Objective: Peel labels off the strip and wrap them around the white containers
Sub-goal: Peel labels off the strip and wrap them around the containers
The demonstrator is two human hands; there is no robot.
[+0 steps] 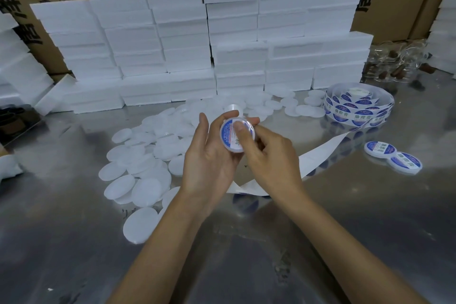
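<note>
Pressing a blue label onto the white container that I hold over the steel table. My left hand cradles the container from below and behind, fingers curled round its rim. My right hand meets it from the right: the thumb lies flat on the lid, smoothing the label, while the other fingers are curled against the container's side. Whether the label is fully stuck down I cannot tell, since the thumb hides part of it.

Done so far, judging by the layout: two labelled containers lie side by side to the right of the held container, near the table's far right. A spent run of white backing strip trails from beneath my right wrist up toward the roll of labels, which sits behind and to the right of the held container and shows many blue labels yet to peel.

Left to do: a large heap of plain white discs, seemingly unlabelled lids or containers, spreads to the left of and behind the held container. Stacked white foam boxes stand farther behind it. By this evidence the task is at an early stage.
</note>
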